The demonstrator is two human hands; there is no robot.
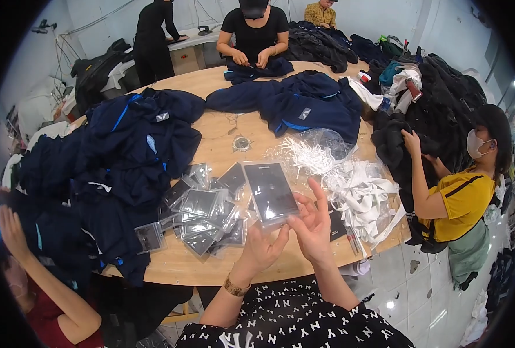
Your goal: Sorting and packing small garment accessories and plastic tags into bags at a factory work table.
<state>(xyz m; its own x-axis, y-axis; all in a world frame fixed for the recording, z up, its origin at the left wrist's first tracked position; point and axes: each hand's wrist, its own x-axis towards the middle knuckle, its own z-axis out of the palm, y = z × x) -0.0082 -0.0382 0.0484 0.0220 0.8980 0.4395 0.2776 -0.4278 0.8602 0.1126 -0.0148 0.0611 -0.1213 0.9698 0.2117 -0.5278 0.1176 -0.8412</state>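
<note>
Just above the table's near edge I hold up a clear plastic packet (270, 191) with a dark rectangular card inside, tilted toward me. My left hand (262, 249) pinches its lower edge, its fingers partly hidden behind the packet. At the lower right corner my right hand (311, 229) grips it with the thumb in front, while some fingers extend upward. Left of it lies a loose pile of similar clear packets (202, 211) with dark inserts. White ribbon-like straps (362, 197) and thin white strings (309, 152) are heaped to the right.
Navy garments (135, 133) cover the table's left side, and another navy jacket (309, 104) lies across the back. A co-worker at left handles navy cloth; one at right in yellow (454, 200) holds a dark garment. Another works at the far edge. Dark clothes (443, 93) pile at right.
</note>
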